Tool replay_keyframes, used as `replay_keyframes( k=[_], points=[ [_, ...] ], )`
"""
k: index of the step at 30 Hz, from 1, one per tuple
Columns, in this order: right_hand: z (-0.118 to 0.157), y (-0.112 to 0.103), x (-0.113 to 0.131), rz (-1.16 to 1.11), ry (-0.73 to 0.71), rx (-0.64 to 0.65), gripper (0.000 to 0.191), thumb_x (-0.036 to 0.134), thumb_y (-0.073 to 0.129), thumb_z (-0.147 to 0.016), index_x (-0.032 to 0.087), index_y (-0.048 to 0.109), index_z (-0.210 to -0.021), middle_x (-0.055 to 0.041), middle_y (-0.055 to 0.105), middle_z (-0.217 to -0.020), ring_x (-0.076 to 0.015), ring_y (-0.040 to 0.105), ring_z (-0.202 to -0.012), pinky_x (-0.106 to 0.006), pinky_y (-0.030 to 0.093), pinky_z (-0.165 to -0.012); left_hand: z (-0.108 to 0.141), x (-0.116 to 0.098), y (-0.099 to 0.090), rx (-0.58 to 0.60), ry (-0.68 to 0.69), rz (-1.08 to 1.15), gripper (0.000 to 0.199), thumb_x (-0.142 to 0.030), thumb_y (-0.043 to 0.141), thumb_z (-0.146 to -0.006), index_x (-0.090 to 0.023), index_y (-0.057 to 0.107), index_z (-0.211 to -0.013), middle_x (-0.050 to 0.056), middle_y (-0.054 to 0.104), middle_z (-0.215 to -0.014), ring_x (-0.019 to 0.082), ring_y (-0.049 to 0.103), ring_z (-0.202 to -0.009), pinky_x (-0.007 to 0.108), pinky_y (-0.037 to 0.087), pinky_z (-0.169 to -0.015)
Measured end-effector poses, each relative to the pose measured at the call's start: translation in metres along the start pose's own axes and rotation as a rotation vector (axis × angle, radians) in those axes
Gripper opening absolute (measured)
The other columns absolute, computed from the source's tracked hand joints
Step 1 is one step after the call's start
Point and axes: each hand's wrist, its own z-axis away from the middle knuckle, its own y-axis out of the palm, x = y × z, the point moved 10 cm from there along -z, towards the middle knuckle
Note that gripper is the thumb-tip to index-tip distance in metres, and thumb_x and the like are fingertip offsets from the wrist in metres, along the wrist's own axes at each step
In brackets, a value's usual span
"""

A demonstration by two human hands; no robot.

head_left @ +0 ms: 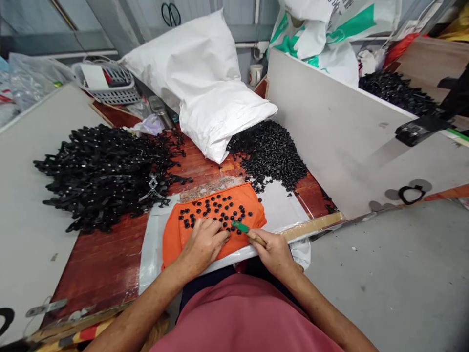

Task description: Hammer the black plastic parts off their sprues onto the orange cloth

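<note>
An orange cloth (220, 203) lies at the table's near edge with several small round black pieces (214, 210) scattered over it. My left hand (207, 239) rests on the cloth's near middle, fingers bent and closed together at the black pieces; whatever its fingertips hold is hidden. Closed round the wooden handle of a small tool with a green end (240, 226) is my right hand (273, 252), at the cloth's right side. The tool's tip points left, just over the black pieces and close to my left fingers.
Black linked parts (106, 171) are heaped on the left. A white sack (205, 88) leans behind the cloth, with a pile of tiny black pieces (274, 151) at its mouth. Grey panels (348, 132) flank the table; a grey basket (110, 90) stands back left.
</note>
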Motion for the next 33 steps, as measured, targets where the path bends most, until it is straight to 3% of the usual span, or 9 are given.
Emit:
replay_keyframes(
  k=[4,7,10,15,18,21,25,29,33],
  points=[
    [0.005,-0.035,-0.036,-0.197,0.090,-0.097,0.036,0.032,0.054,-0.097,0.028,0.073,-0.128,-0.0021,0.080,-0.106,-0.0211,0.074,-0.089,-0.027,0.053,-0.079,-0.012,0.008,-0.021,0.008,-0.010,0.152,0.020,-0.024,0.052,-0.102,-0.021,0.071,-0.104,0.007,0.067,-0.095,0.020,0.055,-0.087,0.035,0.041,-0.080],
    [0.001,-0.057,-0.063,-0.108,0.152,-0.128,0.038,0.032,0.055,-0.096,0.028,0.071,-0.129,-0.0032,0.080,-0.104,-0.0226,0.074,-0.089,-0.028,0.052,-0.078,-0.049,0.024,-0.031,0.010,-0.001,0.216,0.020,-0.025,0.051,-0.102,-0.021,0.071,-0.103,0.006,0.067,-0.093,0.019,0.058,-0.086,0.032,0.044,-0.079],
    [-0.008,-0.061,-0.080,-0.029,0.202,-0.074,0.037,0.033,0.053,-0.095,0.026,0.070,-0.127,-0.0034,0.080,-0.094,-0.0236,0.073,-0.082,-0.029,0.050,-0.072,-0.120,0.051,-0.023,0.049,-0.038,0.207,0.020,-0.027,0.055,-0.098,-0.021,0.071,-0.108,0.007,0.070,-0.095,0.022,0.062,-0.090,0.033,0.047,-0.082],
    [-0.018,-0.052,-0.080,-0.085,0.198,0.066,0.030,0.032,0.053,-0.095,0.029,0.071,-0.118,-0.0002,0.076,-0.086,-0.0216,0.069,-0.078,-0.026,0.044,-0.069,-0.259,0.095,0.018,0.133,-0.197,0.112,0.029,-0.017,0.056,-0.091,-0.021,0.070,-0.116,0.011,0.071,-0.109,0.026,0.064,-0.103,0.037,0.047,-0.092],
    [-0.019,-0.052,-0.082,-0.155,0.217,0.073,0.026,0.030,0.054,-0.093,0.027,0.072,-0.112,0.0012,0.073,-0.083,-0.0197,0.066,-0.075,-0.025,0.042,-0.067,-0.308,0.110,0.039,0.082,-0.301,0.033,0.035,-0.013,0.058,-0.087,-0.020,0.068,-0.120,0.015,0.069,-0.113,0.031,0.059,-0.113,0.043,0.044,-0.098],
    [-0.020,-0.052,-0.085,-0.248,0.225,0.071,0.022,0.029,0.056,-0.092,0.025,0.071,-0.106,0.0033,0.067,-0.078,-0.0170,0.060,-0.072,-0.024,0.040,-0.066,-0.323,0.117,0.062,0.080,-0.339,0.048,0.040,-0.009,0.063,-0.081,-0.021,0.068,-0.118,0.014,0.071,-0.109,0.032,0.058,-0.116,0.045,0.043,-0.101],
    [-0.020,-0.050,-0.088,-0.330,0.231,0.090,0.017,0.028,0.057,-0.092,0.023,0.071,-0.101,0.0045,0.062,-0.076,-0.0156,0.056,-0.072,-0.023,0.038,-0.064,-0.313,0.124,0.078,0.096,-0.346,0.156,0.029,-0.013,0.062,-0.085,-0.023,0.069,-0.111,0.009,0.074,-0.103,0.026,0.064,-0.104,0.037,0.047,-0.095],
    [-0.020,-0.050,-0.086,-0.324,0.231,0.117,0.012,0.027,0.057,-0.091,0.023,0.068,-0.095,0.0054,0.060,-0.074,-0.0150,0.055,-0.070,-0.023,0.036,-0.064,-0.299,0.129,0.059,0.046,-0.347,0.286,0.025,-0.020,0.051,-0.094,-0.024,0.068,-0.113,0.005,0.074,-0.092,0.021,0.066,-0.089,0.032,0.048,-0.086],
    [-0.021,-0.052,-0.086,-0.335,0.230,0.118,0.013,0.029,0.055,-0.092,0.023,0.067,-0.093,0.0051,0.058,-0.074,-0.0151,0.054,-0.071,-0.023,0.037,-0.064,-0.281,0.130,0.033,-0.099,-0.421,0.817,0.023,-0.023,0.054,-0.091,-0.021,0.060,-0.114,-0.003,0.064,-0.066,0.016,0.062,-0.069,0.029,0.048,-0.075]
  ],
)
